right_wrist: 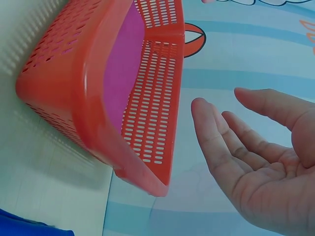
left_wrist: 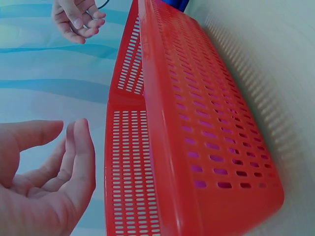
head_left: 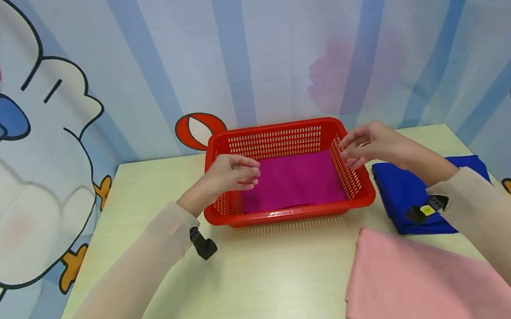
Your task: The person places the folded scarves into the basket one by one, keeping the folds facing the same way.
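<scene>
A red perforated basket stands at the back middle of the pale table, with a magenta cloth lying flat inside it. My left hand hovers over the basket's left rim, fingers loosely curled and holding nothing. My right hand hovers over the right rim, fingers relaxed and empty. In the left wrist view the basket fills the frame beside my left hand. In the right wrist view my right hand is spread beside the basket and the magenta cloth.
A folded blue cloth lies right of the basket under my right forearm. A pink cloth lies flat at the front right of the table. A cartoon-printed curtain hangs close behind the table.
</scene>
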Tool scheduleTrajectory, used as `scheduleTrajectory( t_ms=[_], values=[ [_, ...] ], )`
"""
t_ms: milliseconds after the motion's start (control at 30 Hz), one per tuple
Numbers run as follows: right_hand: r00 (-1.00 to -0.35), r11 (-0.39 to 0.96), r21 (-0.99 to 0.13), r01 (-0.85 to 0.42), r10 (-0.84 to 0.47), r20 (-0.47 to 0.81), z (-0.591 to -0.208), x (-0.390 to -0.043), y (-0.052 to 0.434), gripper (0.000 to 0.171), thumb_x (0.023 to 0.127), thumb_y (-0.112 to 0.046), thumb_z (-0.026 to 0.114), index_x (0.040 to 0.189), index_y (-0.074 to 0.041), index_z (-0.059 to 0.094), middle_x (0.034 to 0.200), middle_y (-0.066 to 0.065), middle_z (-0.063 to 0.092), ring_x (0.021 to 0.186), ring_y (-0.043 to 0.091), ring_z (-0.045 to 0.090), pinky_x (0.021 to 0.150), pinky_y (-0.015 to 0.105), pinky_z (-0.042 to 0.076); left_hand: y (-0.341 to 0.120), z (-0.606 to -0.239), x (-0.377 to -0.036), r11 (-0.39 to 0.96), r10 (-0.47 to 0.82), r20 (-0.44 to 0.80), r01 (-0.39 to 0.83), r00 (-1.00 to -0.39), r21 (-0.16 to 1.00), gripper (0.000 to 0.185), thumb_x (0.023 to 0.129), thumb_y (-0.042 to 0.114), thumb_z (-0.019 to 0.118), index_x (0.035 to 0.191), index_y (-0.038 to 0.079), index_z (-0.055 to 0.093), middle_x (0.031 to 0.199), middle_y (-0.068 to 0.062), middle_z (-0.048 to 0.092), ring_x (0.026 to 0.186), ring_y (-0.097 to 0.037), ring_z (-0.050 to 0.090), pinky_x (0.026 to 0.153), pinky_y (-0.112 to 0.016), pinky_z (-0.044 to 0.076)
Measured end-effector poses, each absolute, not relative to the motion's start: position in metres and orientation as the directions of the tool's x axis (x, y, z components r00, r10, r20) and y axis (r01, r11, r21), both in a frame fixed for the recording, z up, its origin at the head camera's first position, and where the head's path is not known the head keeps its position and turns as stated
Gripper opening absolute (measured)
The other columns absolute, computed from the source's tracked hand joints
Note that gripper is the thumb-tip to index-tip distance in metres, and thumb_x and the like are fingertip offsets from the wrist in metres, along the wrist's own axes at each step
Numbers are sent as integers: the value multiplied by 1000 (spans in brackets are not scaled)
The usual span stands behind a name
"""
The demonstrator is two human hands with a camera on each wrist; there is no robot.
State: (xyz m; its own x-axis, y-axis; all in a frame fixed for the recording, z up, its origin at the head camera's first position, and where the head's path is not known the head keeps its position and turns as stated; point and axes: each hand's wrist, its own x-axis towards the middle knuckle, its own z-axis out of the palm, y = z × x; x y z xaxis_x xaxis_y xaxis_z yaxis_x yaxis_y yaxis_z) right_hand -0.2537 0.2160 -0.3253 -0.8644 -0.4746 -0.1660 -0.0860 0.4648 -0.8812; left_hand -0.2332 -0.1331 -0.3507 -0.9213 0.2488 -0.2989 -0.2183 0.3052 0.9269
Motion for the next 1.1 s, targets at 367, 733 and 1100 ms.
scheduleTrajectory(
  t_ms=[367, 733, 1100],
  values=[
    [-843, 467, -875, -127, -516, -153, -327, -237, 222, 33, 99, -5, 61, 124, 16, 54, 103, 23, 67, 85, 31, 70, 78, 38, 60, -142, -351, -235, 366, 231, -174, -80, -957, 927, 27, 97, 10, 66, 122, -1, 65, 108, -18, 70, 92, -25, 69, 88, -42, 56],
    [-827, 466, -876, -127, -537, -165, -328, -224, 222, 31, 96, -3, 64, 122, 13, 56, 99, 20, 68, 83, 31, 70, 77, 38, 59, -154, -353, -239, 517, 145, -41, 40, -989, 855, 26, 99, 15, 64, 123, 4, 67, 115, -12, 67, 103, -27, 63, 87, -36, 56],
    [-727, 439, -868, -230, -671, -147, -331, -212, 220, 28, 93, -4, 68, 117, 9, 61, 98, 16, 70, 84, 29, 69, 76, 34, 59, -170, -359, -244, 613, 38, 18, 37, -999, 789, 36, 100, 23, 62, 131, 3, 58, 133, -14, 57, 121, -31, 51, 103, -45, 44]
  ],
)
